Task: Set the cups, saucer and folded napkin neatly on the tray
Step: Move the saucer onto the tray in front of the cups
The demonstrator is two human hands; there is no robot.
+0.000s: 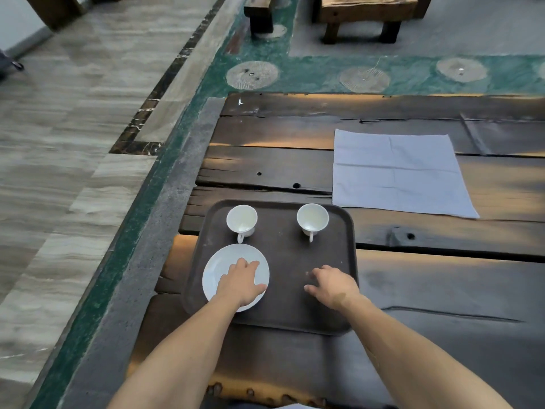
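While left hand [240, 280] covers saucer [224, 268], tray [290, 317] centre bare, seemingly.

Cups [241, 221], saucer [224, 270] on tray [283, 320]; napkin [398, 172] beyond.

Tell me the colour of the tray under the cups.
Dark brown, plain tray, best seen in the head view.

Soft, dimmish daylight is falling on my table [442, 261], with warm orange patches glowing across the dark planks. My forearms are casting only faint shadows. The napkin [398, 172] is looking slightly bluish and the saucer [224, 267] is reading bright without glare. The wide lens is bending the floor edges, and everything is looking a little soft.
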